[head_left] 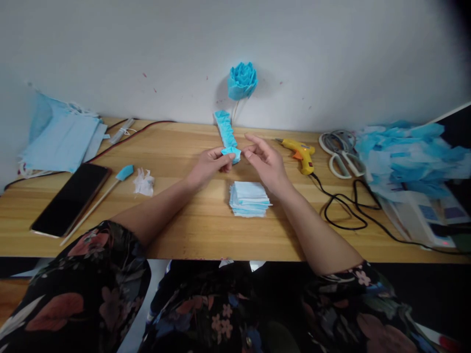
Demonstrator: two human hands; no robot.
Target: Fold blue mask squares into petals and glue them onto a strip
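My left hand (210,165) pinches a small light blue piece (231,153) between thumb and fingers. Close on its right side is my right hand (264,159), thumb and index finger near the piece's edge, the other fingers loosely bent; whether it grips the edge is too small to tell. Behind the piece lies a row of crinkled blue pieces (224,128). A stack of light blue squares (250,198) rests on the wooden table (176,240) below my hands. A blue fabric flower (242,81) on a thin stick leans against the wall.
At left are face masks (61,135), a black phone (71,198), a stick with a blue tip (97,206) and a white scrap (143,182). At right are a yellow glue gun (302,153) with a black cord, scissors (346,164) and a blue fabric pile (408,152).
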